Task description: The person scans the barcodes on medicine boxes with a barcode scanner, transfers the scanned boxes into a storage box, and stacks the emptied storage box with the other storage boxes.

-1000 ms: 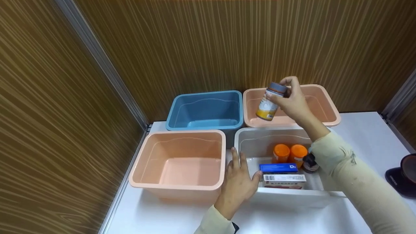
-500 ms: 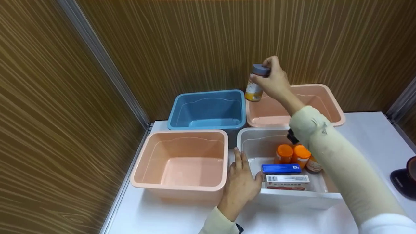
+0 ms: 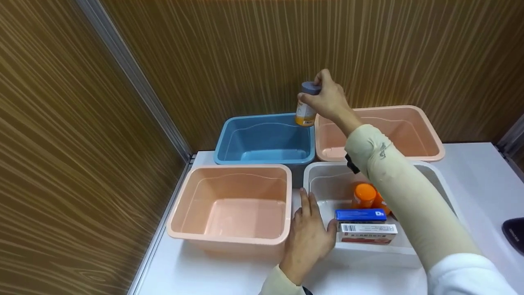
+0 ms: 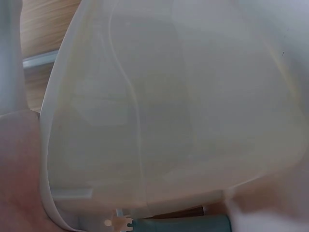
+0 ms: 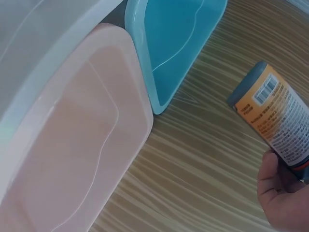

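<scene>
My right hand (image 3: 332,98) grips a pill bottle (image 3: 305,114) near its grey lid, thumb and fingers round the upper end. The bottle, with its white and yellow label, hangs upright above the back right corner of the blue bin (image 3: 262,118). The right wrist view shows the bottle's (image 5: 274,113) printed label and barcode. With its fingers extended, my left hand (image 3: 307,237) rests at the left rim of the white bin (image 3: 317,167). Inside that bin are orange-capped bottles (image 3: 364,194), partly behind the right sleeve, a blue box (image 3: 360,214) and a white box (image 3: 368,233).
A pink bin (image 3: 229,239) stands at the front left. Another pink bin (image 3: 432,139) is at the back right, partly behind the right arm. Wood-patterned walls (image 3: 254,57) enclose the back and left. A black object (image 3: 515,234) lies at the right edge.
My right hand has carried the bottle left and upward, from over the back right pink bin to over the blue bin's corner, turning it more upright. The left hand stays at the white bin.
</scene>
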A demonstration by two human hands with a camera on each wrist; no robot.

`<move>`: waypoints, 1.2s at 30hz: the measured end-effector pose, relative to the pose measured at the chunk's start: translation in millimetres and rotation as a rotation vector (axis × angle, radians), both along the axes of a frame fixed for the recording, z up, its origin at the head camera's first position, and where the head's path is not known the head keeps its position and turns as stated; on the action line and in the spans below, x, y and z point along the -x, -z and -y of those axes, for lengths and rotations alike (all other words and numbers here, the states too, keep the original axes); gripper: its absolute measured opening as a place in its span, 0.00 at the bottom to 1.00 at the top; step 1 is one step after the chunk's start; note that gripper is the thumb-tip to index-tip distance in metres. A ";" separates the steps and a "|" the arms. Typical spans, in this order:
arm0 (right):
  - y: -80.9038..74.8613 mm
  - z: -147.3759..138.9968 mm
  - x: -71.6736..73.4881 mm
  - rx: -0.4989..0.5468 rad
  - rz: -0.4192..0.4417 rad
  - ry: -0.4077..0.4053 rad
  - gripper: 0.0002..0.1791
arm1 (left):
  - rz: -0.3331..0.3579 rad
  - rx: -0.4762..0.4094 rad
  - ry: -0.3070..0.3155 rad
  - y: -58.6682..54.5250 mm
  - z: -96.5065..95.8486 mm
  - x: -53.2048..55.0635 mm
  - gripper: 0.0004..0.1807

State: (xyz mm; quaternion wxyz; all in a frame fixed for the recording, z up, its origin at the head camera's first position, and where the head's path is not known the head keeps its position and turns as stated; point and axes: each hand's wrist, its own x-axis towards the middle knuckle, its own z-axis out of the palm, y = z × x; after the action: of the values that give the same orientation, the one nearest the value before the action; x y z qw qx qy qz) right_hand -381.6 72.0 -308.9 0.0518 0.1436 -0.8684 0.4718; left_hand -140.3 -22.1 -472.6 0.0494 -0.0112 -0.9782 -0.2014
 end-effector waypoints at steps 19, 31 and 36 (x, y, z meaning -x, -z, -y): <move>55.8 16.1 19.7 -0.040 0.101 -0.057 0.23 | 0.019 -0.068 -0.027 1.2 -9.0 -18.1 0.46; 70.0 25.8 26.8 -0.235 0.062 -0.048 0.25 | -0.003 -0.116 -0.017 -0.7 -10.4 -27.7 0.45; 73.7 31.0 36.0 -0.275 0.047 -0.049 0.25 | -0.067 -0.100 -0.013 0.4 -8.6 -30.3 0.44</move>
State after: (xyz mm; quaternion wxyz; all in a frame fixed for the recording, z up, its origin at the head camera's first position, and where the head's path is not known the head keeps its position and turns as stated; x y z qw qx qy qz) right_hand -417.5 41.0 -382.6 -0.0001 0.1595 -0.9221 0.3526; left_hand -110.0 -13.5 -473.0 0.0841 -0.0091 -0.9648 -0.2490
